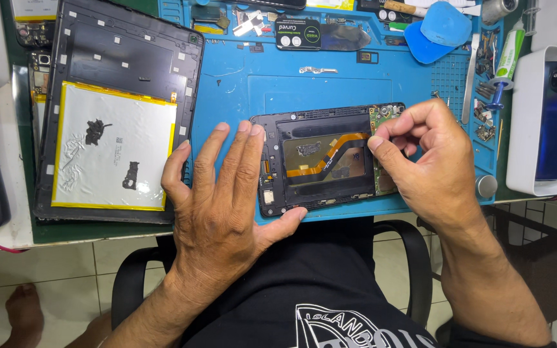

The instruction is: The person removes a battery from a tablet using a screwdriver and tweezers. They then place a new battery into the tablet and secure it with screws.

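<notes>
Black rounded package [298, 33] with two white circles, flat on the blue mat, well beyond the right hand [430, 161].

Pale tiled floor [66, 270], black chair [414, 258]

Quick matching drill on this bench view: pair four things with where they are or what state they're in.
Things:
1. left hand
2. right hand
3. opened tablet
4. blue plastic picks

Places or states:
A. far right part of the blue mat
B. pinching at the green board on the phone's right end
C. lying to the left of the mat, silver battery showing
D. flat, fingers spread, on the left end of the opened phone frame

Pairs: 1-D, 2-B, 3-C, 4-A
</notes>
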